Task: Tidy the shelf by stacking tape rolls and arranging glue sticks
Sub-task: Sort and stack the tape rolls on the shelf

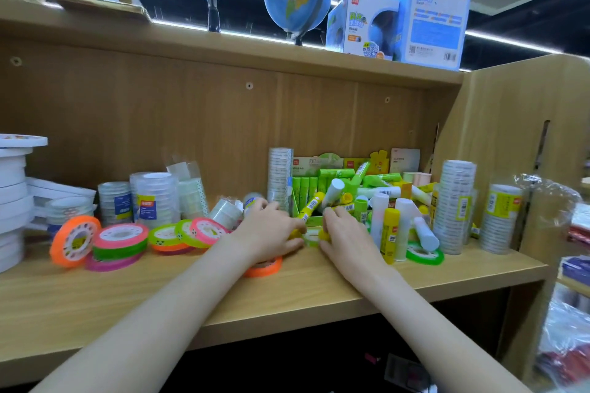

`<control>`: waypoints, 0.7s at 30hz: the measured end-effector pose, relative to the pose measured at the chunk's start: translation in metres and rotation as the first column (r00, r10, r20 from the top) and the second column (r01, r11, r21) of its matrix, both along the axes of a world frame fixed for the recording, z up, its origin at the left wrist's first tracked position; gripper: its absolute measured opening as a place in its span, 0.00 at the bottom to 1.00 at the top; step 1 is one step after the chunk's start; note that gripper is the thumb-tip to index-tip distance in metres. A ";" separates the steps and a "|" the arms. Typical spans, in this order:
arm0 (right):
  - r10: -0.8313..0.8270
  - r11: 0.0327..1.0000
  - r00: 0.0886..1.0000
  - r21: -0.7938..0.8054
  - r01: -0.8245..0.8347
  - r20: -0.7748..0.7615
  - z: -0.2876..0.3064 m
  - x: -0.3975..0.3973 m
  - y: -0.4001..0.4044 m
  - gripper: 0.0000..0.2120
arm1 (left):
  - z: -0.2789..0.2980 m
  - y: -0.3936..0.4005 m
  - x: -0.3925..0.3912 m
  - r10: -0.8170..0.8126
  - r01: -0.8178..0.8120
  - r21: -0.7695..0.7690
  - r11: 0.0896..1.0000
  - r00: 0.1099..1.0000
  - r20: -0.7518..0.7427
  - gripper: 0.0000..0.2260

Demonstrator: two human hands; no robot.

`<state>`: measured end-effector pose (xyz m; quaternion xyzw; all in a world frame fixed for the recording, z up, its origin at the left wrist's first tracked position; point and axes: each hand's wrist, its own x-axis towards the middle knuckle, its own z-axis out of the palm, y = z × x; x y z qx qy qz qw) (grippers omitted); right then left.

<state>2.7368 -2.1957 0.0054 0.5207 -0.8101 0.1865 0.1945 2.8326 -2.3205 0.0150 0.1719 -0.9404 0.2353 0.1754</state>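
Two bare forearms are stretched forward from six o'clock over the wooden shelf (287, 290). The left hand (271, 234) is laid at the centre, its fingers curled onto a yellow glue stick (310, 207) that slants up toward one o'clock. The right hand (343, 234) is set just beside it at three o'clock, fingers bent around a small yellow piece; between both hands a green tape roll (311, 238) is seen lying flat. An orange tape roll (265, 266) is tucked under the left wrist. At nine o'clock neon tape rolls (121, 241) are stacked and scattered loosely. Behind the hands, at twelve o'clock, a green box (295, 201) of glue sticks is crammed, more sticks heaped at two o'clock. Clear tape stacks (455, 204) are stood at three o'clock.
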 end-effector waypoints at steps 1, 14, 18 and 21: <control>0.020 1.000 1.000 0.002 -0.020 0.006 0.000 -0.001 -0.002 0.15 | -0.001 -0.001 -0.002 0.000 0.000 -0.006 1.000 1.000 -0.023 0.14; -0.014 0.985 0.999 -0.174 0.020 0.037 0.021 -0.013 -0.026 0.07 | 0.034 -0.026 -0.010 -0.061 0.131 0.176 0.976 0.932 -0.356 0.10; -0.087 0.994 0.993 -0.073 0.081 -0.080 0.027 -0.012 -0.036 0.13 | 0.034 -0.034 -0.021 -0.066 0.181 0.216 0.960 0.889 -0.454 0.08; -0.071 0.996 0.994 -0.058 0.066 -0.083 0.030 -0.016 -0.042 0.16 | 0.033 -0.039 -0.027 -0.062 0.217 0.246 0.945 0.855 -0.515 0.08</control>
